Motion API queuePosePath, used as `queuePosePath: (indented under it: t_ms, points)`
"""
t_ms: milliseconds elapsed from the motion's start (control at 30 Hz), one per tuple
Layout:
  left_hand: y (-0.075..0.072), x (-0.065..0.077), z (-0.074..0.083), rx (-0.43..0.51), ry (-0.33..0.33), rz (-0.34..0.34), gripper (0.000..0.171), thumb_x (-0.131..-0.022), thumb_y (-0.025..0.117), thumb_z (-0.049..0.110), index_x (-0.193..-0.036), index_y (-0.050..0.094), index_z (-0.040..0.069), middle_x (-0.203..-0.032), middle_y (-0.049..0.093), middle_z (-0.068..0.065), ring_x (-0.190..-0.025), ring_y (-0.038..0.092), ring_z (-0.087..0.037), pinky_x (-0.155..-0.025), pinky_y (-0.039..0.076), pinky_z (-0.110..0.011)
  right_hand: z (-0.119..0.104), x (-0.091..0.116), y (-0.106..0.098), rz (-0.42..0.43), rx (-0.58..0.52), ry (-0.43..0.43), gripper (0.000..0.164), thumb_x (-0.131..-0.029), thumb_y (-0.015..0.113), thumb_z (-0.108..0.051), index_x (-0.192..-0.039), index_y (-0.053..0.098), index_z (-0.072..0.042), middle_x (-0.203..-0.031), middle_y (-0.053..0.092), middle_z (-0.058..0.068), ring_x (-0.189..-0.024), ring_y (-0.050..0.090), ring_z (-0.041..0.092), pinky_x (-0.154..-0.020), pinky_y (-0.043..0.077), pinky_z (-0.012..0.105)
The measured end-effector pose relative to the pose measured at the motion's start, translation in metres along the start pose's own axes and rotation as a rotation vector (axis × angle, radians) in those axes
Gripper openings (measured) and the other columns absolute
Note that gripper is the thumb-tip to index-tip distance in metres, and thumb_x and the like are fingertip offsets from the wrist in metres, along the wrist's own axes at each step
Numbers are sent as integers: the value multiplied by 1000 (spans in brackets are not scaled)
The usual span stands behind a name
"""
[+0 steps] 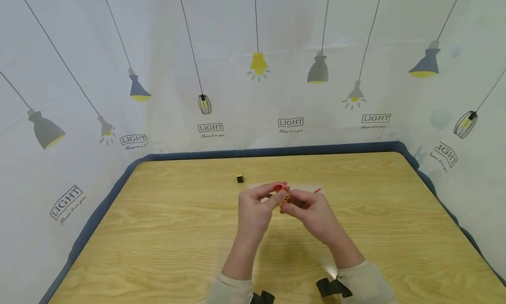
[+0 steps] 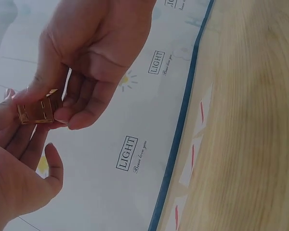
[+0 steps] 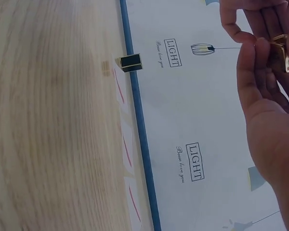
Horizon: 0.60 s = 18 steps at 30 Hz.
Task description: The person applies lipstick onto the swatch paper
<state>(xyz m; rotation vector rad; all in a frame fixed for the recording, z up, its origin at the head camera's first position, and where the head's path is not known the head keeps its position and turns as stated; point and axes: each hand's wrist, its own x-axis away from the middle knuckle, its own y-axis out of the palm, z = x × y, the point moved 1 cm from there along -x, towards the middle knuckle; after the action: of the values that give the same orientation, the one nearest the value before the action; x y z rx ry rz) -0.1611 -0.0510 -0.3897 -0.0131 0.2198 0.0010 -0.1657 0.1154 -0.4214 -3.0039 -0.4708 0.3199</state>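
Observation:
In front of me, above the table, both hands meet around a small gold, box-shaped metal piece (image 2: 36, 110) with slots in its face. My left hand (image 1: 254, 209) pinches it between thumb and fingers; beside the thumb a red patch shows in the head view, and I cannot tell if it belongs to the piece. From the other side my right hand (image 1: 314, 211) grips the piece (image 3: 278, 57) with thumb and fingertips. Fingers hide much of it in every view. A small black box with gold edges (image 1: 240, 179) stands on the table beyond my left hand.
White paper slips (image 2: 190, 161) with red lines lie in a row along the far part of the wooden table (image 1: 178, 233), partly behind my hands. A blue padded edge (image 1: 276, 151) borders the table. Behind it hangs a white sheet (image 1: 174, 66) printed with lamps.

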Motion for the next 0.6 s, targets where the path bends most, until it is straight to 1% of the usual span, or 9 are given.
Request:
queuePosePath:
  t_ms: [100,167,267,367,467,533,600]
  points:
    - [2,1,0,-9,14,32,15,-92,84,10,-106,86,7,-103,84,-14,-96,71,-12,-78,54,-22,1,0,3,49,28,-25,43,-99,75,-15,-137,69,3,-132,73,24,-106,76,5,-89,63,24]
    - [3,1,1,-13,20,48,15,-91,84,10,-106,86,7,-103,84,-14,-94,71,-13,-76,54,-21,1,0,5,87,47,-42,39,-98,76,-13,-134,72,1,-129,74,22,-103,75,3,-88,63,24]
    - [4,1,2,-16,27,69,16,-90,85,10,-106,86,7,-103,84,-13,-95,73,-14,-78,55,-21,1,0,9,157,86,-68,34,-95,80,-10,-128,77,-3,-122,77,19,-97,75,3,-84,63,23]
    - [5,1,3,-25,26,91,17,-90,86,10,-106,86,6,-102,84,-12,-97,74,-16,-81,55,-23,-1,0,14,241,165,-99,28,-91,84,-10,-118,80,-7,-113,80,14,-93,74,4,-86,62,22]
    - [6,2,4,-27,21,107,16,-89,86,11,-105,86,7,-101,84,-12,-99,74,-18,-82,56,-24,-2,1,19,319,257,-160,20,-88,87,-10,-107,79,-9,-100,79,7,-88,71,6,-87,61,21]
    - [6,2,4,-26,18,105,15,-89,86,11,-105,87,9,-101,84,-12,-101,75,-19,-83,56,-26,-3,1,21,343,290,-191,19,-87,88,-9,-101,76,-9,-95,77,5,-87,70,7,-89,60,21]
    - [5,2,4,-25,19,91,16,-90,86,12,-105,86,8,-102,84,-12,-102,76,-20,-84,57,-27,-2,2,20,321,294,-205,20,-88,88,-9,-103,74,-7,-97,75,6,-90,70,7,-91,59,20]
